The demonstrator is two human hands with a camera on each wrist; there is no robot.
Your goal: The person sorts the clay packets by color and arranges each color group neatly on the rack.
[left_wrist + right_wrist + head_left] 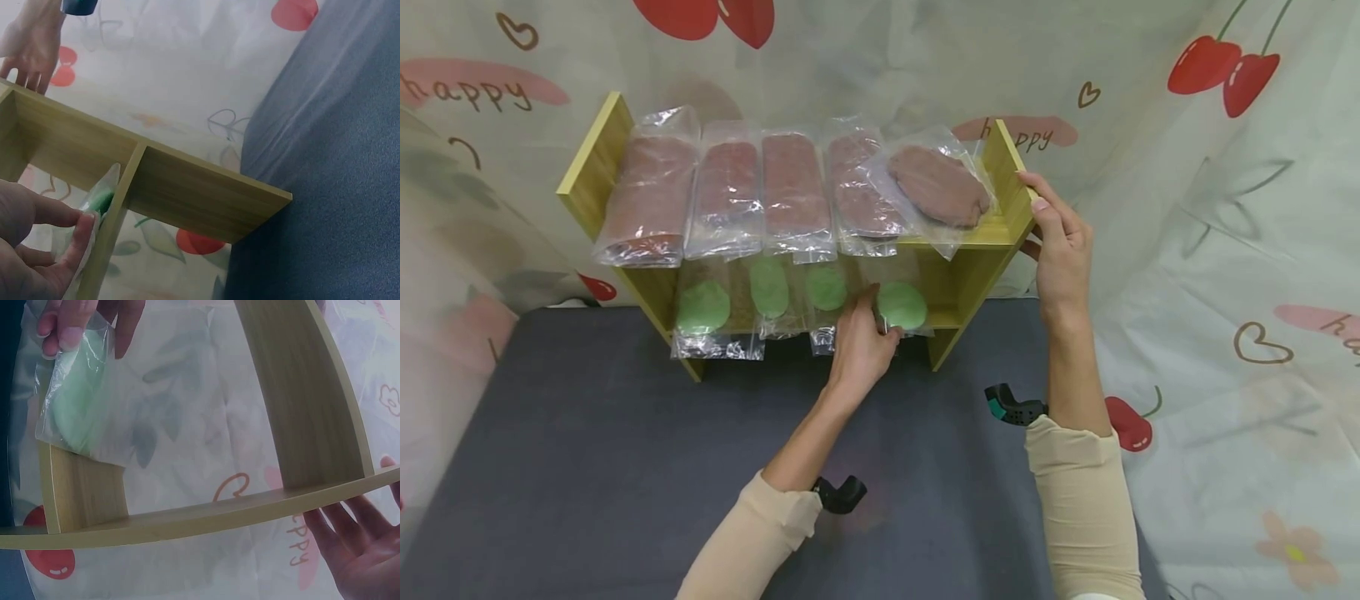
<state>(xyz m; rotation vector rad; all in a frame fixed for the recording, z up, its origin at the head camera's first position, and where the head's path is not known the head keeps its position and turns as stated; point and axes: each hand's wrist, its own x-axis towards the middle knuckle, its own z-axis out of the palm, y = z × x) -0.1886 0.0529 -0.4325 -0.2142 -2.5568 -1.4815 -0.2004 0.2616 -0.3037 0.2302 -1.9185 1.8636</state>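
Note:
A small two-level wooden shelf (940, 350) stands against the patterned cloth. On its lower board, my left hand (859, 350) pinches a clear plastic bag (78, 403) holding a flat, round green piece (901, 306), the rightmost in that row. Thumb and fingers meet at the bag's edge in the left wrist view, where the bag leans close to the board (119, 219). My right hand (1063, 258) holds the shelf's right side panel (1011, 179) near its upper front corner, with fingers along the outer face.
Several bags with flat reddish-brown pieces (793, 183) fill the upper board; the rightmost one (940, 185) lies askew. Left of my left hand are bagged green pieces (703, 307). Dark grey cloth (587, 450) covers the table. Cherry-printed cloth (1225, 250) hangs behind and at the sides.

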